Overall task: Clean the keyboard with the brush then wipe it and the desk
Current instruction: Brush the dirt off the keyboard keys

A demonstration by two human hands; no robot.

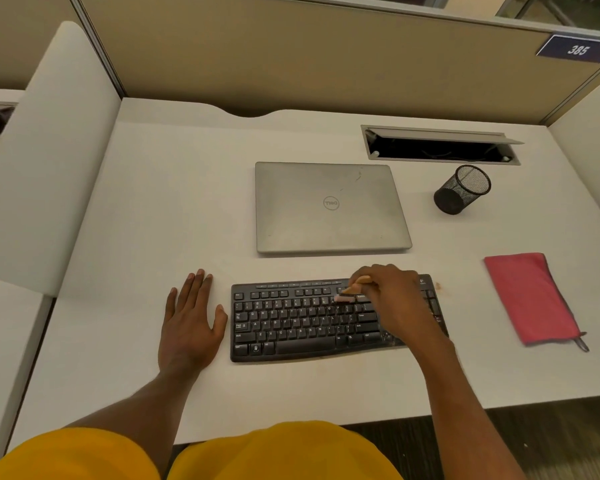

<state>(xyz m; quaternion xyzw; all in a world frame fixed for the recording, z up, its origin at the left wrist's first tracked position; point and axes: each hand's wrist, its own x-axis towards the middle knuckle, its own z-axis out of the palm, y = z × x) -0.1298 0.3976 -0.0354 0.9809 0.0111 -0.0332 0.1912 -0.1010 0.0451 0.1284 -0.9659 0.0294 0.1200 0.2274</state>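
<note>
Yellow clothing (84,455) fills the bottom edge, and two bare forearms reach out from it over the white tabletop (174,209). The right grip (392,296) is clenched around a small brush (352,289), its pale handle pinched in the curled fingers and its bristle end angled down and to the left, touching the upper key rows. Under this grip lies the black keyboard (291,323), flat on the tabletop, its right end partly hidden by the wrist and forearm. The left grip (191,320) is released: it rests palm-down on the tabletop with the fingers straight and together, the thumb just beside the keyboard's left edge. Beyond the right grip, a closed grey laptop (329,209) lies flat, near the keyboard's far edge but apart from it. To the outer side of the right grip, well apart from it, a folded red cloth (530,296) lies on the tabletop. Farther beyond it stands a black mesh cup (461,190), and behind that an open cable hatch (440,145) is set into the tabletop. A small brownish smudge (438,286) marks the tabletop between the keyboard and the cloth.
</note>
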